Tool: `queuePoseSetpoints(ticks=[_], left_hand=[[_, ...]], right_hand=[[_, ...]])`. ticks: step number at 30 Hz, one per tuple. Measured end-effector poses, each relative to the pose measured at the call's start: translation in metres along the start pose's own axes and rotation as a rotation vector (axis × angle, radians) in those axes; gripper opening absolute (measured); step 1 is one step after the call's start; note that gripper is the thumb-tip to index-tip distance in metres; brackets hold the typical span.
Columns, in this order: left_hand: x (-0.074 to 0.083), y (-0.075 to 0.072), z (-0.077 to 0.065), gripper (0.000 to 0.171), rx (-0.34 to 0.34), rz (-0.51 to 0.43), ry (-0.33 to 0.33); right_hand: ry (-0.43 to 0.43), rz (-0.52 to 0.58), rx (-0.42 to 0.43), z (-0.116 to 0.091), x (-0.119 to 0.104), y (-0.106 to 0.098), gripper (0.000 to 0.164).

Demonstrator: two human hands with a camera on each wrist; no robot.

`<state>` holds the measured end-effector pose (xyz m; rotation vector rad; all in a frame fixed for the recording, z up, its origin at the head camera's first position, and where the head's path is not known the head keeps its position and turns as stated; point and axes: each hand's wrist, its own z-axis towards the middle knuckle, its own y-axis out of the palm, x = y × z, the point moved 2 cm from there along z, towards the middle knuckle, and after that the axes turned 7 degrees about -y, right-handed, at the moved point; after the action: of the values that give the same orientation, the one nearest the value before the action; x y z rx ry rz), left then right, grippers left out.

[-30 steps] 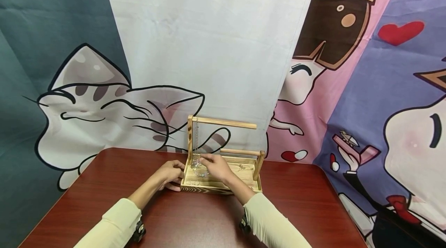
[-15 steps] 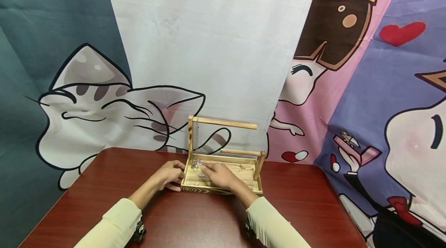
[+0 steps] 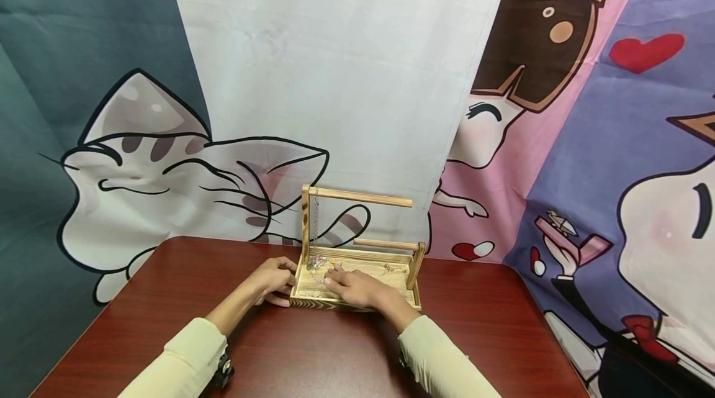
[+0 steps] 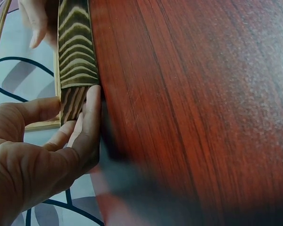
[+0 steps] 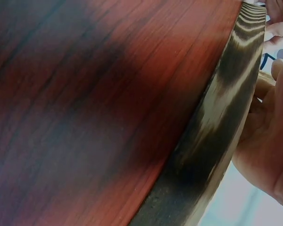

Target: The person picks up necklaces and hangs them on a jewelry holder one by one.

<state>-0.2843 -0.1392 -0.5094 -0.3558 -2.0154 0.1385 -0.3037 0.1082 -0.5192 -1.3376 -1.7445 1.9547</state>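
A wooden jewelry stand [image 3: 304, 224] with a shallow tray [image 3: 335, 305] stands on the table. My left hand [image 3: 275, 279] grips the tray's left end, its thumb [image 4: 42, 109] at the rim and the other fingers along the outer side. A chain necklace [image 3: 316, 218] hangs from the upper bar by the left post, its colourful lower end lying in the tray. Beside that end is a light beaded bracelet [image 3: 316, 277]. My right hand [image 3: 357, 288] is over the middle of the tray, fingers loosely extended toward the bracelet; the tray wall hides part of them in the right wrist view.
The stand's upper bar [image 3: 363, 198] and lower bar [image 3: 385, 243] run above the tray. A small gold-coloured piece of jewelry [image 3: 393, 269] lies at the tray's right. The reddish-brown table [image 3: 469, 323] reaches back to a printed cloth backdrop [image 3: 357, 75].
My right hand has let go of the necklace's lower end and drawn back toward the tray's front right, its fingers spreading. The left hand stays at the tray's end.
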Motion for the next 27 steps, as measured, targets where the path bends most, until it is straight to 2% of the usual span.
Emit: queuePoseSetpoints(ticks=[4, 11, 16, 27], left_hand=[[-0.001, 0.0, 0.001, 0.045, -0.002, 0.001, 0.002], [0.0, 0.0, 0.003, 0.046, -0.003, 0.007, 0.006], [0.001, 0.0, 0.002, 0.046, -0.002, 0.004, 0.0], [-0.002, 0.0, 0.004, 0.046, -0.004, 0.001, -0.005]], right_hand=[[0.006, -0.044, -0.045, -0.001, 0.001, -0.001, 0.074], [0.035, -0.102, -0.061, -0.007, 0.0, -0.005, 0.071], [0.069, -0.114, -0.06, -0.013, 0.003, -0.008, 0.068], [0.081, -0.084, -0.028, -0.03, 0.017, -0.014, 0.065]])
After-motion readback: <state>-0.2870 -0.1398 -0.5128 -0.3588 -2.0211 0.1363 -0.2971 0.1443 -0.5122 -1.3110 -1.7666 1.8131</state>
